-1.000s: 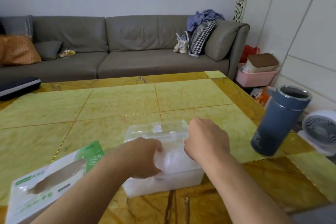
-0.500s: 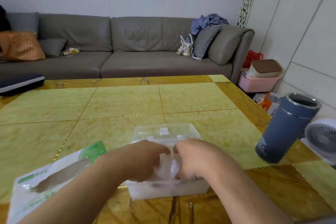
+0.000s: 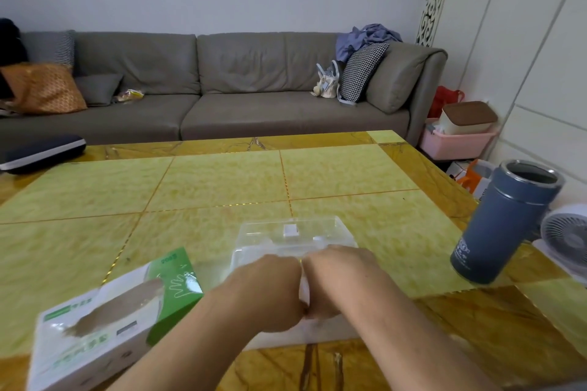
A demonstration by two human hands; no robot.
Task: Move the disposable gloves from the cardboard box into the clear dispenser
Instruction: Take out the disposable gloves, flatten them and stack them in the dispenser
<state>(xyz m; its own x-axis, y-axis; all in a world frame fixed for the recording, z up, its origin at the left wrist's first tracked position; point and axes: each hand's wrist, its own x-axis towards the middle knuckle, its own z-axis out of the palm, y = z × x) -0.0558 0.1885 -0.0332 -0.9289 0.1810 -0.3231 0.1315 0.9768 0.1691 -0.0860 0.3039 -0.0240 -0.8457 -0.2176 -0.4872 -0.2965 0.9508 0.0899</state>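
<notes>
A: How are the hands placed?

B: The left hand (image 3: 270, 292) and the right hand (image 3: 333, 282) are brought together, knuckle to knuckle, over the open top of the clear dispenser (image 3: 295, 241). Both are curled down into it, backs up, with the forearms converging from the near edge of the table (image 3: 222, 181). A sliver of the pale disposable gloves (image 3: 301, 290) is seen between them, so the wad is judged to be gripped and pressed down by both hands; the fingertips themselves are hidden.

A: And where are the gloves?

B: They are inside the dispenser, under the hands. The lid is tipped open behind the dispenser. The cardboard box (image 3: 114, 317) is left lying just to the left of the dispenser, with its torn opening facing up; whether any gloves are left in it cannot be told.

A: How should the step be done well?

B: The stack should be pushed down evenly and kept flat, with stray edges tucked below the rim, so that the lid can be closed without film being trapped. The dispenser is light, so it should be pressed straight down, not sideways. The blue flask (image 3: 505, 225), well to the right of the dispenser, should be avoided by the elbow.
</notes>
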